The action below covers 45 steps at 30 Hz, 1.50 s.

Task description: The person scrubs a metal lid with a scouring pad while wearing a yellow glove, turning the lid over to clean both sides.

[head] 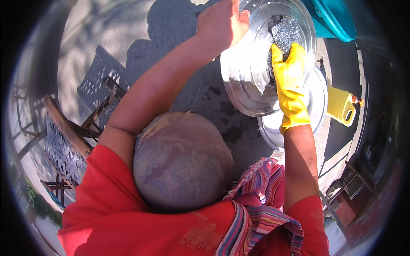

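My bare left hand (222, 24) grips the left rim of a shiny round metal pan (237, 68), its fingers partly hidden from view. In a yellow rubber glove, my right hand (290, 73) holds a glittering metal scouring pad (285, 33) against the pan's surface. Dark smears show around the pad. Another round metal dish (270, 131) lies partly beneath the pan. Sunlight glares strongly off both.
A teal plastic bucket (336, 19) stands at the top right. Below it is a yellow plastic jug (339, 104) with a handle. A woven wooden chair (65, 140) is at the left. A large rounded brown object (184, 160) lies close before my chest, beside a striped cloth (264, 185).
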Each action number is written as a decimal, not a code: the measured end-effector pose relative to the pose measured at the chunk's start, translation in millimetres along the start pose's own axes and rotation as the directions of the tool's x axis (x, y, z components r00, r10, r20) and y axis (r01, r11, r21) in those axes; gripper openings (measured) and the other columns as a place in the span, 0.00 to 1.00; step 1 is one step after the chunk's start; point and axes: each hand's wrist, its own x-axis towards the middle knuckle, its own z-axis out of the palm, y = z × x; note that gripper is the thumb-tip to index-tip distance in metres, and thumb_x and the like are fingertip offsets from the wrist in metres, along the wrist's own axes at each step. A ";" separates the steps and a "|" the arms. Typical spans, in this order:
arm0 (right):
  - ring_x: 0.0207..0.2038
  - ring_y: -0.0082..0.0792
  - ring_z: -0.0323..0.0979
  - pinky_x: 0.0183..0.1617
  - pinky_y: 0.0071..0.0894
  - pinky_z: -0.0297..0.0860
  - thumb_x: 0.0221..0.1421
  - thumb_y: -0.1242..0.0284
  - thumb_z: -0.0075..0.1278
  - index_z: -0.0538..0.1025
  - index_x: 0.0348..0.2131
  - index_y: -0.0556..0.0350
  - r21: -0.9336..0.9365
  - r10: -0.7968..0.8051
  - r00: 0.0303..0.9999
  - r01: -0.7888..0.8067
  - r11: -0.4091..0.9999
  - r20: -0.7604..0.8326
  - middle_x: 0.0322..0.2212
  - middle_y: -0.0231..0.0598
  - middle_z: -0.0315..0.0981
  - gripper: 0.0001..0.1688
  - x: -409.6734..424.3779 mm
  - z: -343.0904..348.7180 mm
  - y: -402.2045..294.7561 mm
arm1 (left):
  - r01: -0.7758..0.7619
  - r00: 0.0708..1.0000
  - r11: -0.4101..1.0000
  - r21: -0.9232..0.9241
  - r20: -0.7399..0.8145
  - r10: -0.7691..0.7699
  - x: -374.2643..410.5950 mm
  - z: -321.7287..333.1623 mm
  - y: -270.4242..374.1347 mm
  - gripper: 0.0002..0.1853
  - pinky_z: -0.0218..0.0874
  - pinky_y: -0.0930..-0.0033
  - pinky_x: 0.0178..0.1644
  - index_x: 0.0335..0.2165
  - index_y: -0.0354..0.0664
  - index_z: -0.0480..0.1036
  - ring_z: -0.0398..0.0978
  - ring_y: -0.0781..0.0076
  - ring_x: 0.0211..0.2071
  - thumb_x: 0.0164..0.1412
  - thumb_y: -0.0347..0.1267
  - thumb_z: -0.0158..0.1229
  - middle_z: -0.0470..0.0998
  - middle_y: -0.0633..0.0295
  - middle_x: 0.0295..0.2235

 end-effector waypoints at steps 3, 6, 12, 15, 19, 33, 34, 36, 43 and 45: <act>0.41 0.47 0.78 0.46 0.38 0.73 0.49 0.67 0.68 0.78 0.42 0.65 0.269 0.294 0.947 -0.319 0.909 0.129 0.39 0.51 0.79 0.25 9.3 17.1 25.1 | 0.151 0.988 0.959 -0.239 0.074 -0.137 -5.3 1.8 7.6 0.21 0.69 0.62 0.46 0.46 0.35 0.73 0.79 0.65 0.39 0.74 0.39 0.39 0.80 0.53 0.38; 0.43 0.41 0.78 0.46 0.36 0.73 0.51 0.68 0.68 0.78 0.43 0.65 0.469 0.510 0.809 -0.586 0.660 0.293 0.42 0.48 0.79 0.23 25.8 21.0 57.8 | 0.168 0.986 0.887 -0.429 0.080 -0.148 0.2 10.2 5.1 0.23 0.69 0.60 0.46 0.45 0.33 0.74 0.79 0.59 0.40 0.75 0.42 0.39 0.80 0.48 0.39; 0.57 0.48 0.69 0.64 0.39 0.63 0.53 0.73 0.66 0.69 0.59 0.65 0.506 0.242 0.888 -0.427 0.749 0.390 0.55 0.53 0.69 0.36 -18.1 -22.6 -2.4 | -0.157 0.971 0.814 0.560 -0.062 0.231 8.6 -11.1 -17.2 0.20 0.67 0.49 0.48 0.41 0.32 0.72 0.76 0.38 0.43 0.72 0.39 0.42 0.77 0.36 0.38; 0.49 0.60 0.71 0.58 0.43 0.67 0.49 0.73 0.67 0.72 0.52 0.70 0.361 -0.142 0.979 0.082 0.929 0.144 0.47 0.60 0.73 0.34 -11.8 -0.2 7.6 | -0.101 0.987 0.761 0.641 -0.033 0.159 8.6 -14.7 -9.8 0.18 0.65 0.46 0.49 0.39 0.32 0.71 0.75 0.36 0.43 0.69 0.38 0.45 0.77 0.36 0.36; 0.39 0.63 0.75 0.47 0.45 0.72 0.50 0.71 0.65 0.74 0.45 0.70 0.195 0.020 0.994 -0.041 0.980 0.107 0.36 0.59 0.77 0.26 14.6 -12.5 -5.0 | -0.076 0.978 0.817 0.571 -0.117 0.173 17.0 -0.8 -2.8 0.19 0.65 0.45 0.48 0.40 0.32 0.72 0.75 0.35 0.42 0.65 0.40 0.52 0.77 0.36 0.36; 0.46 0.40 0.75 0.51 0.35 0.70 0.57 0.69 0.60 0.74 0.53 0.57 0.733 -0.034 0.841 -0.450 0.509 0.540 0.42 0.43 0.79 0.26 -7.7 -46.2 -20.6 | 0.143 0.986 0.959 0.244 0.050 -0.160 9.1 -47.3 -4.1 0.10 0.64 0.70 0.33 0.36 0.31 0.75 0.71 0.78 0.27 0.66 0.31 0.57 0.77 0.62 0.25; 0.46 0.41 0.75 0.51 0.37 0.69 0.56 0.69 0.60 0.74 0.53 0.56 0.696 0.006 0.868 -0.402 0.594 0.497 0.43 0.44 0.78 0.26 -6.8 -37.7 -24.3 | 0.143 0.986 0.966 0.217 0.055 -0.159 9.5 -46.3 -8.3 0.10 0.64 0.70 0.33 0.36 0.31 0.75 0.71 0.79 0.27 0.66 0.30 0.57 0.77 0.61 0.26; 0.47 0.44 0.74 0.52 0.39 0.69 0.55 0.69 0.61 0.74 0.53 0.56 0.594 0.097 0.900 -0.358 0.720 0.425 0.43 0.45 0.77 0.27 -2.1 -17.3 -29.3 | 0.116 0.989 0.973 0.201 0.072 -0.132 10.5 -48.7 -14.2 0.09 0.64 0.71 0.33 0.36 0.31 0.75 0.71 0.79 0.27 0.66 0.29 0.57 0.78 0.62 0.26; 0.51 0.55 0.70 0.53 0.48 0.68 0.49 0.69 0.62 0.75 0.52 0.54 0.348 0.401 0.799 -0.569 0.745 0.448 0.46 0.50 0.74 0.30 33.9 11.4 -16.4 | -0.022 1.000 0.930 0.367 0.028 0.013 8.3 -42.2 -14.0 0.11 0.58 0.74 0.29 0.35 0.32 0.75 0.64 0.83 0.23 0.67 0.32 0.57 0.72 0.71 0.23; 0.52 0.58 0.69 0.54 0.51 0.68 0.48 0.69 0.63 0.75 0.52 0.53 0.395 0.283 0.843 -0.478 0.784 0.458 0.47 0.52 0.74 0.31 30.3 10.8 -18.1 | -0.048 0.999 0.918 0.394 -0.004 0.053 8.6 -45.4 -12.3 0.11 0.58 0.74 0.28 0.34 0.31 0.76 0.63 0.83 0.23 0.67 0.32 0.58 0.71 0.71 0.21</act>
